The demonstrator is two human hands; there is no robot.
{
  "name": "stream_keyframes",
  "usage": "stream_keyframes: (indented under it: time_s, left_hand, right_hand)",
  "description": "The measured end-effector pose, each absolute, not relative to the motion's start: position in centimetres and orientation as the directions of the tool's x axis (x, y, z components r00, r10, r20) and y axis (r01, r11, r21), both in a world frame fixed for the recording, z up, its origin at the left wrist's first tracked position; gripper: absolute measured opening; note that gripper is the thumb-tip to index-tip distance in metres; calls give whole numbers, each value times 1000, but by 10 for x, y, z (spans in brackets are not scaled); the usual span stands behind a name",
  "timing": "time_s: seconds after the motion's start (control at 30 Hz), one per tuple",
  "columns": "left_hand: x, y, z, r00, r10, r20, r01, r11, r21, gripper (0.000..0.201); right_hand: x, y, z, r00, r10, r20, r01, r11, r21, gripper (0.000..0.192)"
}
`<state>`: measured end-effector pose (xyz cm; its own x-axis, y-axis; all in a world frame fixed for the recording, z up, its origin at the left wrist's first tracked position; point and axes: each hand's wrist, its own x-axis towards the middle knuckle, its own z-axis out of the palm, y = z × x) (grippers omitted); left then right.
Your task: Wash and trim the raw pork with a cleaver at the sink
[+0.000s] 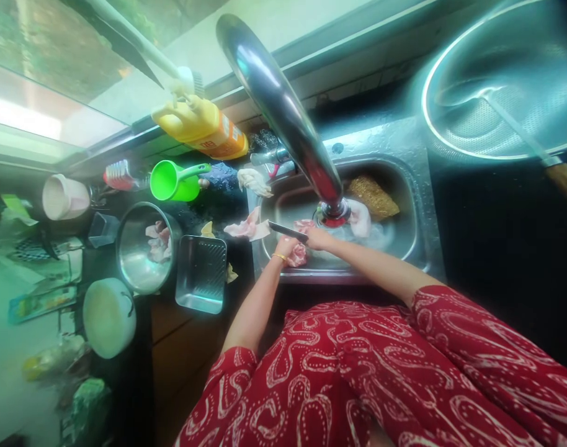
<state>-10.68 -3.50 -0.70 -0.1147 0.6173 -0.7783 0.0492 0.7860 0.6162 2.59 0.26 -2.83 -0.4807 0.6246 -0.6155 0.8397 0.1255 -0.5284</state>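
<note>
Both my hands are over the near edge of a steel sink (416, 205). My left hand (290, 250) grips a pink piece of raw meat (300, 254). My right hand (317, 238) holds a knife (287, 230) whose dark blade points left, just above the meat. More pale pieces of meat (361, 218) lie in the sink under the curved steel tap (283, 112). Another pink piece (247, 227) hangs on the sink's left rim.
Left of the sink stand a steel bowl (133, 254) with meat pieces, a square steel tray (200, 273), a green scoop (172, 180), a yellow bottle (202, 127) and a white lid (109, 316). A large steel wok (507, 81) with a ladle sits at the right. A brown scrubber (373, 195) lies in the sink.
</note>
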Motion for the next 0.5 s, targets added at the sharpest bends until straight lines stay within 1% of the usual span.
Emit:
stream_keyframes:
  time_s: [0.1,0.23,0.4,0.5]
  left_hand:
    - [-112,-32,6,-96,597,-797,-89,792,604,31]
    - [-127,-27,27,30,571,-821,-311,786,535,22]
    - [-138,-27,37,132,597,-791,-407,761,506,17]
    - [-121,-21,37,235,644,-728,-462,733,499,19]
  right_hand:
    - [39,3,-32,-449,643,-620,861,127,-492,32]
    - [63,7,-29,-386,644,-661,896,91,-434,30]
    - [97,12,-10,-344,684,-644,895,31,-445,35]
    - [122,10,11,-308,743,-594,903,32,-428,42]
